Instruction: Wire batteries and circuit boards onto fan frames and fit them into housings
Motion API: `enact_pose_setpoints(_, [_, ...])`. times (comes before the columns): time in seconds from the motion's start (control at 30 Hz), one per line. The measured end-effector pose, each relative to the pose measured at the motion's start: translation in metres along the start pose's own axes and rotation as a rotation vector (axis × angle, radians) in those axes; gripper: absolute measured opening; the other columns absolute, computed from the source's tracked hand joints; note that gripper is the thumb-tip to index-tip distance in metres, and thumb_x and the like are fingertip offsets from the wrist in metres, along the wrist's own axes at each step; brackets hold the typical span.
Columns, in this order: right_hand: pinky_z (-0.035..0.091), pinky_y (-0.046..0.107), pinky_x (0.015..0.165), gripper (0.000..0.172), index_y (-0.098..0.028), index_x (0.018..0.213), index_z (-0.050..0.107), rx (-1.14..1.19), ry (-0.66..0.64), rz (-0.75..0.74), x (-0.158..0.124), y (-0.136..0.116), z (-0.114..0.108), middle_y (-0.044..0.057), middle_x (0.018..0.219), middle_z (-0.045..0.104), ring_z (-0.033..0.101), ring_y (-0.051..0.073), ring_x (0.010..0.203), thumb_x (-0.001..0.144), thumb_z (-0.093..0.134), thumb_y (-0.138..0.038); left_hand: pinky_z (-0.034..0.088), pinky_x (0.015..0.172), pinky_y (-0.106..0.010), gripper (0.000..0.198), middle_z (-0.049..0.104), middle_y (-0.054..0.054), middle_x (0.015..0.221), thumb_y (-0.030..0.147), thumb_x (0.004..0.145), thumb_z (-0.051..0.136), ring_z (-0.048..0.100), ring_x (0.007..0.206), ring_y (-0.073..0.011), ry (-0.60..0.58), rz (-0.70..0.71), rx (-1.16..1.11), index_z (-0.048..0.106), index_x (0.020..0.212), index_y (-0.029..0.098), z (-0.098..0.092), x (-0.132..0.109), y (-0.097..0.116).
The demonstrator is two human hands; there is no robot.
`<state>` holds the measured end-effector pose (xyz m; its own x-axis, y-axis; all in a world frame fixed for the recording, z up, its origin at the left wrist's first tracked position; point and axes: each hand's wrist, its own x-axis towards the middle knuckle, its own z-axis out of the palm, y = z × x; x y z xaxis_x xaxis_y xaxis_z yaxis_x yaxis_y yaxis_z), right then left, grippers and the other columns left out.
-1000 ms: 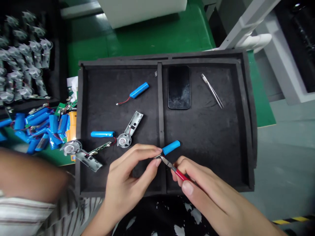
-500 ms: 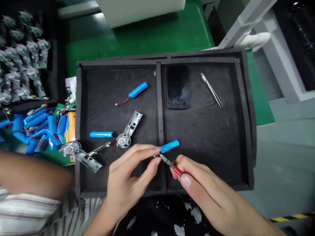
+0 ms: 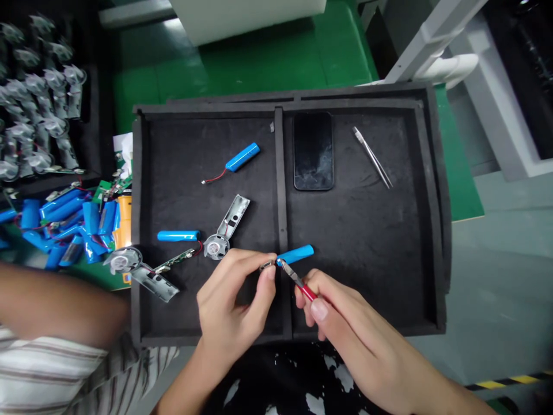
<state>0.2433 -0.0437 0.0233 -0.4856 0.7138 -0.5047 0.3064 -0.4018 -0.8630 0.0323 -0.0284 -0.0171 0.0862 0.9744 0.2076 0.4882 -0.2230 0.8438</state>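
My left hand (image 3: 235,302) pinches a small metal part (image 3: 266,266) joined to a blue cylindrical battery (image 3: 297,254), over the divider of a black foam tray (image 3: 142,190). My right hand (image 3: 341,323) grips red-handled cutters (image 3: 300,283) whose tips meet the end of that battery beside the pinched part. Left of my hands lie another blue battery (image 3: 178,235), a grey fan housing (image 3: 225,229) and a second housing with a circuit strip (image 3: 144,271).
A third blue battery with a red wire (image 3: 242,157), a dark phone (image 3: 313,151) and metal tweezers (image 3: 372,157) lie farther back in the tray. A heap of blue batteries (image 3: 64,222) and rows of grey fan parts (image 3: 38,98) sit left. Another person's arm (image 3: 56,311) is at lower left.
My left fingers have curled tighter on the small part and both hands, with the cutters and battery, have shifted slightly up and left. Everything else in the tray stays put.
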Motion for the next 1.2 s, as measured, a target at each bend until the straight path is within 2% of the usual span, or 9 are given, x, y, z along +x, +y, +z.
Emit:
enact_pose_setpoints(0.13, [0.046, 0.036, 0.087, 0.029, -0.026, 0.106, 0.051, -0.017, -0.068, 0.044, 0.002, -0.003, -0.008, 0.0, 0.106, 0.063, 0.058, 0.017, 0.096, 0.114, 0.031, -0.046, 0.05, 0.071, -0.031, 0.016, 0.058, -0.003, 0.094, 0.013, 0.099, 0.056, 0.059, 0.078, -0.0149, -0.075, -0.164, -0.165, 0.061, 0.113, 0.02, -0.001, -0.004, -0.012])
enact_pose_setpoints(0.33, [0.049, 0.036, 0.089, 0.029, -0.027, 0.112, 0.054, -0.063, -0.083, 0.046, 0.001, -0.007, -0.014, 0.001, 0.109, 0.065, 0.062, 0.018, 0.101, 0.114, 0.03, -0.043, 0.046, 0.067, -0.026, 0.028, 0.06, 0.0, 0.09, 0.013, 0.093, 0.07, 0.061, 0.075, -0.0129, -0.152, -0.239, -0.134, 0.067, 0.119, 0.023, -0.008, -0.003, -0.017])
enact_pose_setpoints(0.4, [0.05, 0.037, 0.091, 0.023, -0.027, 0.113, 0.054, -0.166, 0.023, -0.035, 0.003, 0.001, -0.018, 0.003, 0.115, 0.065, 0.062, 0.019, 0.105, 0.113, 0.036, -0.041, 0.048, 0.069, -0.026, 0.032, 0.062, -0.001, 0.093, 0.013, 0.091, 0.072, 0.062, 0.077, -0.0132, -0.158, -0.26, -0.191, 0.066, 0.121, 0.023, -0.011, -0.004, -0.018])
enact_pose_setpoints(0.57, [0.044, 0.053, 0.107, 0.026, -0.021, 0.118, 0.056, -0.806, 0.581, -0.206, 0.023, 0.035, -0.034, 0.015, 0.137, 0.059, 0.056, 0.034, 0.128, 0.102, 0.058, -0.041, 0.051, 0.069, -0.025, 0.037, 0.065, -0.003, 0.096, 0.009, 0.089, 0.074, 0.063, 0.079, -0.0129, -0.125, -0.258, -0.315, 0.067, 0.122, 0.023, -0.021, -0.014, -0.023])
enact_pose_setpoints(0.7, [0.023, 0.07, 0.12, 0.034, -0.018, 0.125, 0.058, -1.012, 0.701, -0.221, 0.034, 0.035, -0.029, 0.02, 0.146, 0.056, 0.049, 0.042, 0.138, 0.1, 0.061, -0.041, 0.053, 0.072, -0.022, 0.034, 0.072, -0.001, 0.092, 0.008, 0.087, 0.078, 0.067, 0.08, -0.0119, -0.074, -0.308, -0.284, 0.07, 0.116, 0.024, -0.025, -0.02, -0.023])
enact_pose_setpoints(0.77, [0.018, 0.066, 0.124, 0.038, -0.02, 0.133, 0.056, -0.972, 0.609, -0.327, 0.038, 0.021, -0.016, 0.017, 0.151, 0.055, 0.044, 0.038, 0.145, 0.1, 0.063, -0.037, 0.055, 0.072, -0.019, 0.034, 0.073, 0.001, 0.089, 0.01, 0.086, 0.081, 0.07, 0.079, -0.0108, -0.049, -0.364, -0.303, 0.071, 0.115, 0.025, -0.025, -0.02, -0.022])
enact_pose_setpoints(0.9, [0.016, 0.05, 0.13, 0.037, -0.021, 0.141, 0.051, -0.736, 0.196, -0.49, 0.051, 0.004, 0.015, 0.007, 0.139, 0.068, 0.052, 0.021, 0.141, 0.106, 0.058, -0.031, 0.053, 0.061, -0.013, 0.034, 0.073, 0.002, 0.084, 0.011, 0.085, 0.082, 0.068, 0.07, -0.0075, 0.023, -0.473, -0.477, 0.07, 0.114, 0.025, -0.019, -0.019, -0.018])
enact_pose_setpoints(1.03, [0.021, 0.048, 0.13, 0.009, -0.021, 0.108, 0.065, -0.585, 0.228, -0.524, 0.069, 0.014, 0.025, -0.001, 0.104, 0.077, 0.07, 0.014, 0.106, 0.107, 0.057, -0.024, 0.051, 0.056, -0.013, 0.033, 0.072, 0.001, 0.086, 0.011, 0.089, 0.077, 0.062, 0.066, -0.0063, 0.069, -0.524, -0.671, 0.068, 0.117, 0.026, -0.015, -0.02, -0.019])
enact_pose_setpoints(1.2, [0.027, 0.05, 0.127, 0.007, -0.022, 0.098, 0.066, -0.494, 0.205, -0.524, 0.074, 0.022, 0.02, -0.004, 0.092, 0.075, 0.071, 0.012, 0.085, 0.104, 0.063, -0.021, 0.058, 0.076, -0.025, 0.042, 0.074, -0.007, 0.101, 0.006, 0.089, 0.074, 0.069, 0.086, -0.0143, -0.01, -0.375, -0.644, 0.065, 0.127, 0.023, -0.019, -0.025, -0.023])
